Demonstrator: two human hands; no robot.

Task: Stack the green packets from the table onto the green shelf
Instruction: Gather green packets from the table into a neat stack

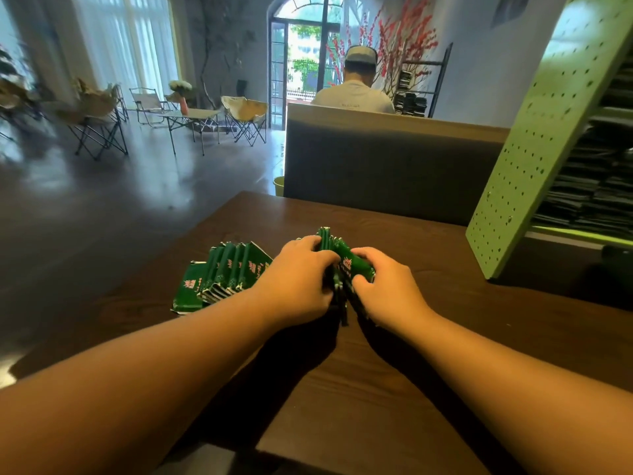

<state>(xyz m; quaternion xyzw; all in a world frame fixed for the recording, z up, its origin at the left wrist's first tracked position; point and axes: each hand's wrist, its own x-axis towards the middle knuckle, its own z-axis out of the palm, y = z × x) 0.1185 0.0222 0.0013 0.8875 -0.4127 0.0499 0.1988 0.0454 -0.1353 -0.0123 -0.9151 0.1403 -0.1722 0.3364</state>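
Both grips, left hand [301, 279] and right hand [383, 289], clasp a bunch of green packets [346, 265], mostly hidden; shelf [534, 149] cut off

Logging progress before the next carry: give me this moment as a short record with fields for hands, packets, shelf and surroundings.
left hand: left hand grips the held bundle from its left side
right hand: right hand grips the same bundle from its right side
held bundle: held bundle of green packets, on edge on the table
loose packets: loose packets fanned on the table, left of the hands
shelf: green shelf at right, dark stacks already inside
surroundings: seated person beyond the divider, back turned
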